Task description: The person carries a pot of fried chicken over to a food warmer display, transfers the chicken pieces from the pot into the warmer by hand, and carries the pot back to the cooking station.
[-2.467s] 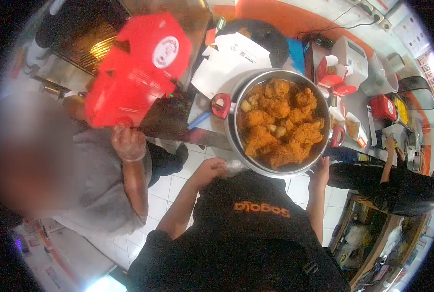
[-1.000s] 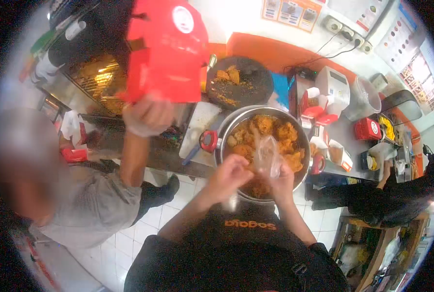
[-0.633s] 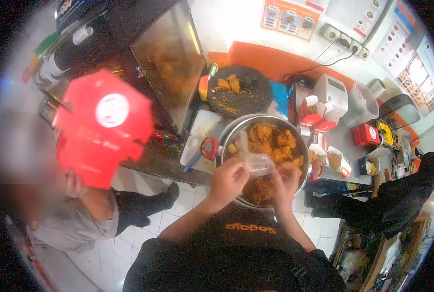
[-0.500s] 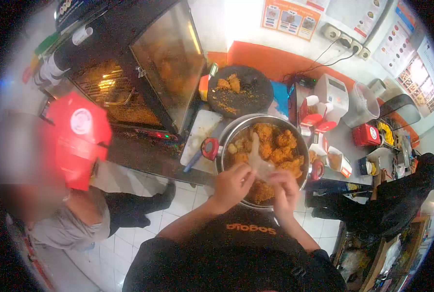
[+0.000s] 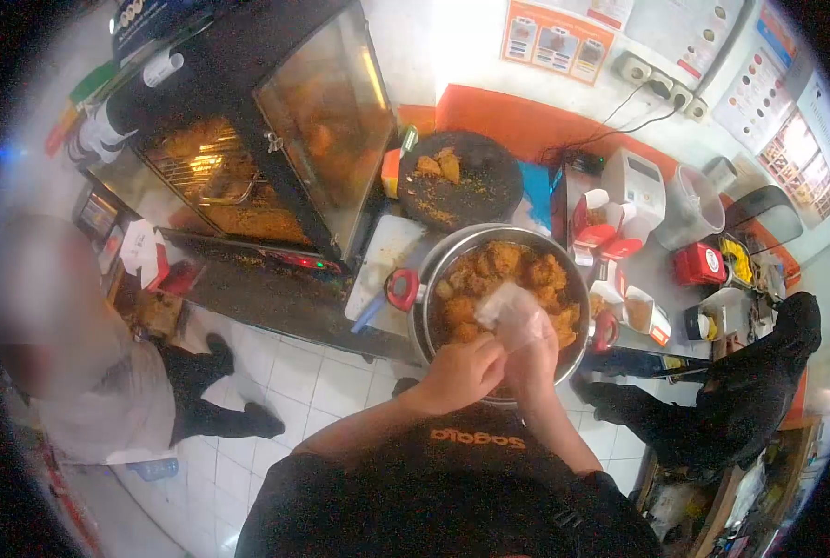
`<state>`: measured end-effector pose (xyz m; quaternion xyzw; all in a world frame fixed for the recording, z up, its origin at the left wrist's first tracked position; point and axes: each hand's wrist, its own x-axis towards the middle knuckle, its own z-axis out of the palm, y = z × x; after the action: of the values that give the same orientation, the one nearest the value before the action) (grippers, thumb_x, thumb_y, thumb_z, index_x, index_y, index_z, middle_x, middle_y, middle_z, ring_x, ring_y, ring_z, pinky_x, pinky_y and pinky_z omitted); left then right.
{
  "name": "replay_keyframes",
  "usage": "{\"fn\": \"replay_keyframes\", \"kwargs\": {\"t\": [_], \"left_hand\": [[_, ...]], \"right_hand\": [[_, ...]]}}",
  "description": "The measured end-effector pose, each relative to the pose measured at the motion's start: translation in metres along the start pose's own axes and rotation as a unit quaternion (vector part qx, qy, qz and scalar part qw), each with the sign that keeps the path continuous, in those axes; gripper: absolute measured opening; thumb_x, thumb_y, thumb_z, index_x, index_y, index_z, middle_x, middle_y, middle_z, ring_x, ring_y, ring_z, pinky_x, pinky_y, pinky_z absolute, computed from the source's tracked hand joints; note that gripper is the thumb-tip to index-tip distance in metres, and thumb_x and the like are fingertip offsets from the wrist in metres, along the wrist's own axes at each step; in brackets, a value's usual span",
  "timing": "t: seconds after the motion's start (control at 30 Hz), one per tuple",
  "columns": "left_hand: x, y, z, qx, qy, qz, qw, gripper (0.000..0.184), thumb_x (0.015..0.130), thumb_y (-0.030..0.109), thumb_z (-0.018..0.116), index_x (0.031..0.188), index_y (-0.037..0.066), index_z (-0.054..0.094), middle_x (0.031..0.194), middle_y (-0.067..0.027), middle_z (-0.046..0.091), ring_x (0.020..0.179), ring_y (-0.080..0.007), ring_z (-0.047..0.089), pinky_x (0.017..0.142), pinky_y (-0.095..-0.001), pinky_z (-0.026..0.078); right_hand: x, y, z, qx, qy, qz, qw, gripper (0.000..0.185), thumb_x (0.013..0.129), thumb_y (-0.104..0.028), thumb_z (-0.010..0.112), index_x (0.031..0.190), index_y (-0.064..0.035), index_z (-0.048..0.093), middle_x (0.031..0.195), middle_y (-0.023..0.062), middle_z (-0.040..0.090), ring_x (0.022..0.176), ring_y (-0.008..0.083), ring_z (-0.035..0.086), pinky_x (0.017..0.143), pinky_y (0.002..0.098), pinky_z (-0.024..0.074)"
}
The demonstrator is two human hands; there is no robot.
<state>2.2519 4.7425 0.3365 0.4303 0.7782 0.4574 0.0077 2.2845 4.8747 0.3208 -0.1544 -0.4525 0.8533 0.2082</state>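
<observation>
A thin clear plastic glove [image 5: 511,307] is bunched around the fingers of my right hand [image 5: 530,358], which point away from me, stretched out inside it. My left hand [image 5: 459,374] pinches the glove's edge beside the right wrist. Both hands are above a large steel pot [image 5: 421,325] with red handles. Inside lie several pieces of fried chicken [image 5: 547,272], golden brown and crusty. My hands and the glove hide part of the near contents.
A dark round board [image 5: 484,181] with chicken pieces stands behind the pot. To its left are a white cutting board [image 5: 387,246], a blue-handled knife [image 5: 368,313] and a glass-door warmer [image 5: 326,130]. Open food boxes [image 5: 643,312] stand right. People stand on the left [image 5: 108,391] and right [image 5: 759,381].
My right hand has gone into the glove, which hung stretched between both hands before. My hands are now closer together. The person on the left no longer holds up the red box.
</observation>
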Motion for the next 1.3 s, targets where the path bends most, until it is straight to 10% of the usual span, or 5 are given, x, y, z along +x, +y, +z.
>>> {"fn": "replay_keyframes", "kwargs": {"t": [0.37, 0.7, 0.8, 1.0, 1.3], "left_hand": [[0.001, -0.005, 0.006, -0.037, -0.019, 0.029, 0.999, 0.011, 0.078, 0.011, 0.062, 0.086, 0.007, 0.058, 0.076, -0.0120, 0.057, 0.067, -0.0328, 0.059, 0.057, -0.0412, 0.048], [-0.002, -0.004, 0.005, -0.108, -0.046, 0.114, 0.987, 0.009, 0.084, 0.013, 0.056, 0.091, 0.008, 0.056, 0.079, -0.0112, 0.057, 0.067, -0.0329, 0.058, 0.058, -0.0432, 0.045], [-0.002, -0.008, 0.005, -0.102, -0.071, 0.145, 0.982, 0.012, 0.084, 0.013, 0.055, 0.094, 0.008, 0.055, 0.079, -0.0119, 0.056, 0.066, -0.0329, 0.058, 0.057, -0.0433, 0.046], [-0.002, -0.014, 0.006, -0.052, -0.024, 0.233, 0.971, 0.017, 0.082, 0.017, 0.055, 0.094, 0.005, 0.056, 0.083, -0.0129, 0.056, 0.061, -0.0331, 0.057, 0.053, -0.0436, 0.046], [0.009, 0.002, -0.012, -0.023, -0.050, 0.203, 0.978, 0.041, 0.082, 0.017, 0.055, 0.120, 0.006, 0.047, 0.084, -0.0116, 0.058, 0.061, -0.0337, 0.059, 0.053, -0.0438, 0.049]], "right_hand": [[0.013, 0.020, -0.032, 0.129, -0.112, 0.038, 0.985, 0.043, 0.092, -0.030, 0.054, 0.128, -0.0068, 0.047, 0.123, 0.0105, 0.051, 0.112, 0.0237, 0.051, 0.099, 0.0373, 0.0396], [0.029, -0.007, 0.003, -0.548, -0.218, -0.313, 0.744, 0.050, 0.100, -0.037, 0.020, 0.137, -0.0110, 0.041, 0.143, 0.0137, 0.036, 0.135, 0.0381, 0.025, 0.111, 0.0409, 0.0173], [0.019, -0.004, 0.022, -0.084, -0.278, -0.123, 0.949, 0.076, 0.093, -0.059, 0.012, 0.141, -0.0032, 0.030, 0.147, 0.0170, 0.027, 0.137, 0.0320, 0.022, 0.113, 0.0380, 0.0078], [0.020, -0.037, 0.078, -0.250, -0.122, -0.102, 0.955, 0.070, 0.096, -0.041, 0.039, 0.145, -0.0006, 0.011, 0.153, 0.0113, 0.007, 0.140, 0.0215, 0.007, 0.114, 0.0388, 0.0095], [0.039, -0.057, 0.111, -0.221, -0.301, -0.371, 0.850, 0.105, 0.071, -0.066, 0.062, 0.147, -0.0154, 0.010, 0.153, 0.0126, 0.001, 0.139, 0.0371, 0.010, 0.111, 0.0524, 0.0104]]}}
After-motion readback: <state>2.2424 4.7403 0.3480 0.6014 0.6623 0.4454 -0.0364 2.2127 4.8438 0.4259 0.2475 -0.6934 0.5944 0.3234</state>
